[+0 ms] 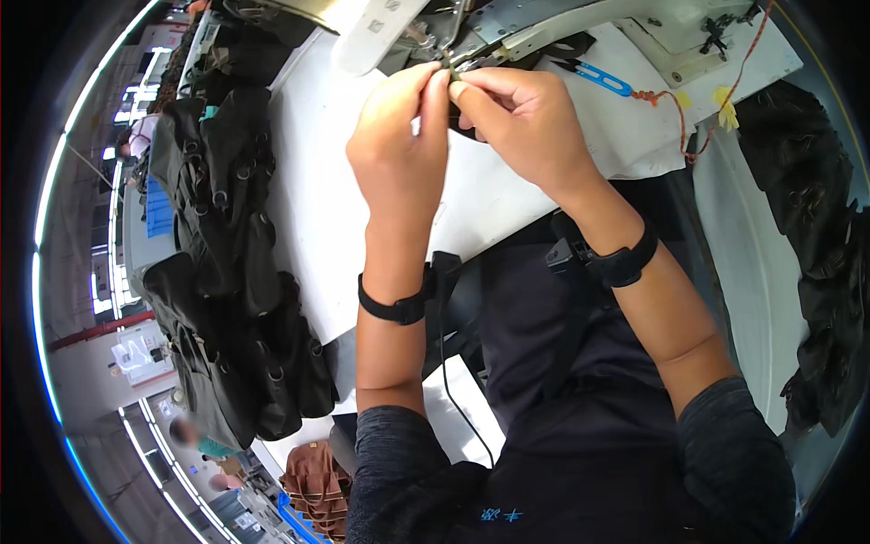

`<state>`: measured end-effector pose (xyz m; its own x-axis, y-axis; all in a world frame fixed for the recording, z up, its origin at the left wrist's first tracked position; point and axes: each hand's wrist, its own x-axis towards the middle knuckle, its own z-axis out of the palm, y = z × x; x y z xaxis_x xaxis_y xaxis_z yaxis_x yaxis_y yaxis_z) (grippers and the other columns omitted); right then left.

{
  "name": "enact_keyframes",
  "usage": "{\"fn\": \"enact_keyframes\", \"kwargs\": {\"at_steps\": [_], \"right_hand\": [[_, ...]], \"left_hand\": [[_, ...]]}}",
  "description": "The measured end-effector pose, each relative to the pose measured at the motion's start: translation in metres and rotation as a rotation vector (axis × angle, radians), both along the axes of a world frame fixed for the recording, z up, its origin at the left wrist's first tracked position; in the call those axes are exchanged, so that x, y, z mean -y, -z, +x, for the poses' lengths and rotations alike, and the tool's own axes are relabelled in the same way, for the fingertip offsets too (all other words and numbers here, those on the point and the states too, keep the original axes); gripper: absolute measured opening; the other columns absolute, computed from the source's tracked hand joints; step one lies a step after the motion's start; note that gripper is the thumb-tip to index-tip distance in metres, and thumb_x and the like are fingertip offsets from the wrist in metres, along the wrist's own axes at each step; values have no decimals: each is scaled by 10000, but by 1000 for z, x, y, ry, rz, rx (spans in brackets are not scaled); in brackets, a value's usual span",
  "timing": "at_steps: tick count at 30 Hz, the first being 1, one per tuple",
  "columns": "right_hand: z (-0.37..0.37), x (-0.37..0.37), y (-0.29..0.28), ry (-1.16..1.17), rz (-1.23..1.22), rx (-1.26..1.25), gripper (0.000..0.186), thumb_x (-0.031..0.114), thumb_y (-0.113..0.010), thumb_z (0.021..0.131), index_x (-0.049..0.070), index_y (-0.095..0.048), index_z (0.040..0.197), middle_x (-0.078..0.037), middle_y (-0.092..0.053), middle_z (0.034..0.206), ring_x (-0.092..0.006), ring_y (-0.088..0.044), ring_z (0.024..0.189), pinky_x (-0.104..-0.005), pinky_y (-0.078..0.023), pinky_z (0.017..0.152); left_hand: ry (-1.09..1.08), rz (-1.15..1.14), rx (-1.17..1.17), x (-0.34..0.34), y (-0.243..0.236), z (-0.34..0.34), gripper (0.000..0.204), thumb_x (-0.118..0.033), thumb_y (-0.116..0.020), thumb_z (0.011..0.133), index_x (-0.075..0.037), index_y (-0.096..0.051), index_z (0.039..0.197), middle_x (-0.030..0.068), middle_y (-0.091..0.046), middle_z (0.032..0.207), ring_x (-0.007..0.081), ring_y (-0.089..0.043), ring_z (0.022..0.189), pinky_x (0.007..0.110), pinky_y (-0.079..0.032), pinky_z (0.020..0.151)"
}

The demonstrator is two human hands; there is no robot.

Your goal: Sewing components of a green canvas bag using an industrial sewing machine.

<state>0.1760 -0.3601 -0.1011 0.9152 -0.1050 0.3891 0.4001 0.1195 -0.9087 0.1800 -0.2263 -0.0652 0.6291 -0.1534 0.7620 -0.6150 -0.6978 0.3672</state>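
Note:
Both of my hands meet at the top middle, close in front of the metal parts of what looks like a sewing machine [376, 36]. My left hand [399, 122] pinches with thumb and forefinger, fingertips almost touching those of the right. My right hand [530, 122] pinches as well, its other fingers curled in. Whatever lies between the fingertips is too small and too covered to make out. A white sheet [335, 190] lies on the work surface under my hands. To the right of my right hand rest blue-handled thread snips [603, 80].
An orange-red cord [681, 122] runs from the snips up past a yellow tag [725, 107]. Dark bags with metal rings [217, 272] are piled at left. More dark pieces [807, 199] hang at right. Brown bags [315, 476] stand at lower left. Other people are far off at left.

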Motion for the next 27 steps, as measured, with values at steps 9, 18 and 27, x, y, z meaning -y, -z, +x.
{"fn": "enact_keyframes", "kwargs": {"at_steps": [9,18,27], "right_hand": [[-3,-9,-1,-24,106,-29,301,109,-619,931,-5,-493,683,-4,-382,553,-60,-339,536,-296,-299,486],[4,4,-3,-59,3,24,321,134,-618,927,0,-478,672,-25,-364,534,-81,-324,522,-312,-285,483],[1,10,-5,-74,-53,-46,313,132,-625,928,-5,-487,683,-39,-384,537,-98,-330,519,-318,-306,489]], "left_hand": [[49,-596,-322,7,10,-3,96,-30,-695,968,17,-740,1039,61,-738,864,94,-695,741,219,-541,665],[-45,19,-101,3,-12,-5,143,-48,-751,922,-11,-767,1060,80,-763,862,128,-736,780,250,-564,697],[-13,306,-41,-8,-27,-4,115,-85,-759,898,-56,-759,1009,100,-742,877,260,-709,775,342,-550,677]]}}
